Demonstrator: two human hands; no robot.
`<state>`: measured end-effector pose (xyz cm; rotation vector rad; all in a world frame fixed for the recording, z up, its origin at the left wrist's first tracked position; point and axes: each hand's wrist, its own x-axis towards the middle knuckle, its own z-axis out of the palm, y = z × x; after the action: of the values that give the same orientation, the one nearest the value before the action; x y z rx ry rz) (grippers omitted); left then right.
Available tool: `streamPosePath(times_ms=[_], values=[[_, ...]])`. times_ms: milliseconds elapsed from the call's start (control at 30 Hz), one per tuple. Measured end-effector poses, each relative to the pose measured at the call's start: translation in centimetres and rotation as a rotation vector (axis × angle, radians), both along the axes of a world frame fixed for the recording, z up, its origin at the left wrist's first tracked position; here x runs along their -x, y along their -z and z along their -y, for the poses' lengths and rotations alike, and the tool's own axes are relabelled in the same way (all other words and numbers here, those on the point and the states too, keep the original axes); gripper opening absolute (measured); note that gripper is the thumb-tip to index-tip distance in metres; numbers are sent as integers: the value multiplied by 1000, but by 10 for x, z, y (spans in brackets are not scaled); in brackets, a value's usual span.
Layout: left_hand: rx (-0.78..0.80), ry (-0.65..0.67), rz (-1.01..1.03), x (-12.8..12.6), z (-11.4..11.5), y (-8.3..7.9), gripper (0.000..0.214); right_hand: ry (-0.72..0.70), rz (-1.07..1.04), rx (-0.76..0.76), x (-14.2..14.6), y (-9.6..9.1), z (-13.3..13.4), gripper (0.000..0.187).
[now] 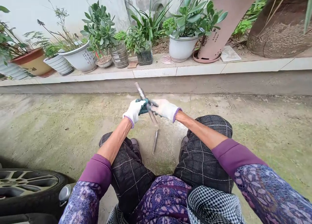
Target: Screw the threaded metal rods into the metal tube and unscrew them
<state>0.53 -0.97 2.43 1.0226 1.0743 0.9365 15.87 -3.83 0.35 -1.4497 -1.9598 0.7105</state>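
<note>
A metal rod (140,90) slants between my gloved hands, its upper part silvery and rough, its lower part brownish and smeared by motion. My left hand (138,109), in a white glove with dark green palm and fingers, is closed around its middle. From the other side my right hand (163,109), in a matching glove, has its fingers closed against the same rod, though motion blurs the fingertips. Below them a second, thinner metal rod (155,141) lies on the concrete between my feet.
Ahead runs a low tiled ledge (156,72) lined with several potted plants, including a white pot (182,48) and a tall pink pot (216,29). A car wheel (26,185) is at lower left, near a metal container (65,194). My knees flank the work.
</note>
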Motion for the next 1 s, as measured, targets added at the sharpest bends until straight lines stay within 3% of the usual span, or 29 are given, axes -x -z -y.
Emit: streamPosePath(times_ms=[100,233,367,500,600,700,867,1000], values=[[-1,70,38,11,0,-12,10,27,-230,55,-7,-2,-15,31],[-23,269,-21,19,11,-25,18,159,-344,-32,-7,-4,-34,38],[-99,399,-123,21,21,-27,14,-30,-451,175,11,-5,-29,27],[-229,393,-236,34,20,-25,20,-194,-466,316,16,-5,-12,9],[-244,358,-331,43,14,-20,25,-191,-444,359,8,-5,-3,10],[-288,306,-570,47,3,-12,24,-68,-333,278,-1,-5,1,17],[-483,183,-1067,48,-23,2,20,-65,0,-43,-11,-9,7,23],[-543,298,-1299,44,-30,12,24,26,198,-182,-17,-16,13,28]])
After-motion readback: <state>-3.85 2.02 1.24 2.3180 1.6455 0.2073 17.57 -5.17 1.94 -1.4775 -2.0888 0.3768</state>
